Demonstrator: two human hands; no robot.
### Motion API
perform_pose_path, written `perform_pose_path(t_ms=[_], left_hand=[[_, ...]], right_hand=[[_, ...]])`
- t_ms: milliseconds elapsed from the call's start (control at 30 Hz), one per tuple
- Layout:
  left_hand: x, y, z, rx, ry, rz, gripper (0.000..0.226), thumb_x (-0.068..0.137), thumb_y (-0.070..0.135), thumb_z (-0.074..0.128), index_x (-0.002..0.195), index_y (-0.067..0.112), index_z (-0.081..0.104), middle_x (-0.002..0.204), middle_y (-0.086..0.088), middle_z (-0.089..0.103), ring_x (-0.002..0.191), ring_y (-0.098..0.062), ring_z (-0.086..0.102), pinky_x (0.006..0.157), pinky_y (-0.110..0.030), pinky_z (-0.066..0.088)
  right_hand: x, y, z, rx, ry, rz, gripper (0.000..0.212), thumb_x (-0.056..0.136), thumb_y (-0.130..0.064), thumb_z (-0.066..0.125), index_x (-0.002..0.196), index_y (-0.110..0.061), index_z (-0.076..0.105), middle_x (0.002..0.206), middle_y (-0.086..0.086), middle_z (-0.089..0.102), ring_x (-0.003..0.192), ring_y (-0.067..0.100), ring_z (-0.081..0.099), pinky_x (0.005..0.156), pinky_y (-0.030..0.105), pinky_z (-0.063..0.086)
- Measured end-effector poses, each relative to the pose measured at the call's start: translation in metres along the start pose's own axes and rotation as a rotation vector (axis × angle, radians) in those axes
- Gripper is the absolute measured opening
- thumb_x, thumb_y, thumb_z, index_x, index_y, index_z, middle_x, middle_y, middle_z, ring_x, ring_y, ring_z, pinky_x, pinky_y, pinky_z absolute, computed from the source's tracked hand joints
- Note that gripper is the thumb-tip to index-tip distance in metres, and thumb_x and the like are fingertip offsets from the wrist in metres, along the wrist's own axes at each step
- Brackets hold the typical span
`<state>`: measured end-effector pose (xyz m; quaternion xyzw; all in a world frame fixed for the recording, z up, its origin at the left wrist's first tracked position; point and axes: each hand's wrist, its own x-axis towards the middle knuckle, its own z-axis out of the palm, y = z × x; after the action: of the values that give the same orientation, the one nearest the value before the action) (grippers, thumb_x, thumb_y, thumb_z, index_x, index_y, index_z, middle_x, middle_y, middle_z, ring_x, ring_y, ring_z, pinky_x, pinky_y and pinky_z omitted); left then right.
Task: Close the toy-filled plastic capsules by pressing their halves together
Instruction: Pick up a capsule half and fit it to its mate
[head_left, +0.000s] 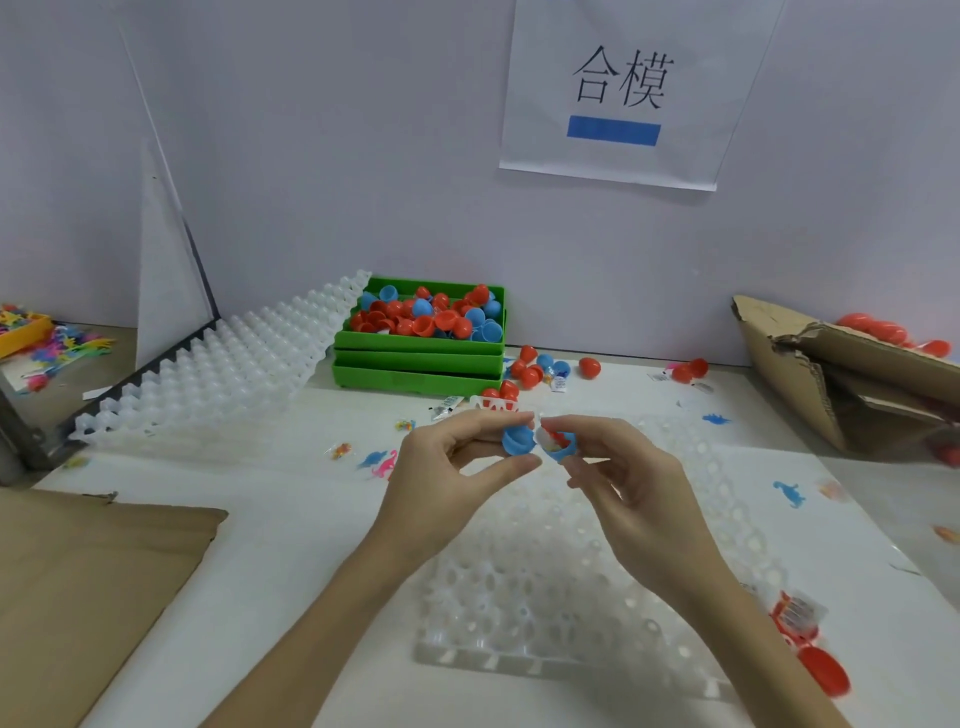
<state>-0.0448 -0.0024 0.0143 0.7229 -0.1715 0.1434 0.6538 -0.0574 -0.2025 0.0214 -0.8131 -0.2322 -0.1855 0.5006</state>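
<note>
Left hand (447, 467) pinches blue half (518, 441) | right hand (623, 467) pinches toy-filled blue half (560, 447)

bright, even, cool-white light fills the frame, apparently from overhead — shadows are faint and soft, barely a smudge under the forearms at lower centre. the white table (322, 519) is close to washed out, so the clear tray (519, 597) at lower centre almost melts into it. wide-angle bending shows at the edges: the paper sign (618, 93) at top right leans and flares. the whole picture is slightly soft, with smeared detail in the corners — sharpest near the middle.
</note>
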Motion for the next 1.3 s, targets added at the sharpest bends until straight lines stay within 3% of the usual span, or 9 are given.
perform_pose_path(t_ms=[167,333,400,533,767,1000,1200,1300], left_hand=[[-0.0008,-0.0008,0.0035,0.136,-0.072,0.05,0.046,0.087,0.014,0.081,0.131,0.026,0.073,0.124,0.005,0.072,0.116,-0.016,0.069,0.103,-0.03,0.056],[-0.0026,-0.0007,0.0052,0.159,-0.059,0.035,0.051,0.083,0.013,0.086,0.132,0.019,0.072,0.115,0.003,0.075,0.104,-0.017,0.073,0.098,-0.034,0.059],[-0.0023,-0.0007,0.0035,0.132,-0.049,0.021,0.045,0.081,0.012,0.088,0.124,0.016,0.074,0.11,0.005,0.078,0.101,-0.016,0.075,0.097,-0.035,0.06],[-0.002,-0.0018,-0.0002,0.067,-0.036,0.038,0.038,0.077,0.011,0.09,0.113,0.013,0.079,0.107,0.004,0.079,0.098,-0.022,0.077,0.093,-0.034,0.061],[-0.0025,0.0013,0.0049,0.012,-0.037,0.067,0.035,0.078,0.016,0.09,0.11,0.017,0.077,0.111,0.009,0.077,0.105,-0.02,0.075,0.092,-0.027,0.06],[-0.0007,0.0052,0.0031,0.016,-0.059,0.073,0.033,0.082,0.012,0.088,0.107,0.022,0.069,0.113,0.01,0.073,0.105,-0.022,0.071,0.082,-0.024,0.059],[-0.0002,0.0038,0.0008,-0.032,-0.12,-0.003,0.028,0.084,0.013,0.086,0.103,0.024,0.07,0.116,0.009,0.07,0.11,-0.022,0.068,0.09,-0.035,0.062],[0.0002,0.005,-0.0009,-0.022,-0.113,0.011,0.024,0.084,0.017,0.086,0.104,0.023,0.073,0.115,0.007,0.072,0.109,-0.022,0.07,0.089,-0.033,0.062]], right_hand=[[-0.0033,0.0034,0.0005,-0.139,-0.035,-0.052,0.044,0.099,0.002,0.059,0.123,-0.035,0.064,0.118,-0.013,0.06,0.107,0.008,0.062,0.086,0.018,0.055],[-0.0042,0.003,0.0064,-0.244,-0.053,-0.082,0.051,0.096,-0.001,0.066,0.13,-0.037,0.052,0.112,-0.015,0.057,0.105,0.001,0.057,0.087,0.007,0.047],[-0.0034,0.002,0.005,-0.201,-0.02,-0.062,0.051,0.094,-0.004,0.069,0.127,-0.037,0.049,0.109,-0.02,0.06,0.102,0.002,0.06,0.084,0.007,0.048],[-0.0025,-0.0001,-0.0005,-0.126,0.023,-0.096,0.031,0.094,-0.003,0.07,0.113,-0.027,0.065,0.109,-0.021,0.068,0.103,0.006,0.066,0.083,0.01,0.051],[-0.0025,-0.003,0.0022,0.132,-0.008,0.007,0.03,0.098,-0.001,0.065,0.115,-0.026,0.065,0.116,-0.013,0.07,0.113,0.015,0.069,0.087,0.025,0.058],[-0.0018,-0.0034,0.006,0.223,0.018,0.076,0.025,0.096,-0.004,0.068,0.116,-0.02,0.068,0.108,-0.016,0.073,0.106,0.011,0.071,0.084,0.021,0.058],[-0.0022,-0.0027,0.0061,0.247,0.023,0.121,0.022,0.095,-0.011,0.07,0.113,-0.022,0.07,0.105,-0.015,0.075,0.1,0.012,0.073,0.083,0.02,0.059],[-0.0019,-0.0033,0.0052,0.263,0.03,0.135,0.02,0.094,-0.013,0.071,0.112,-0.022,0.07,0.105,-0.012,0.076,0.099,0.015,0.074,0.083,0.023,0.06]])
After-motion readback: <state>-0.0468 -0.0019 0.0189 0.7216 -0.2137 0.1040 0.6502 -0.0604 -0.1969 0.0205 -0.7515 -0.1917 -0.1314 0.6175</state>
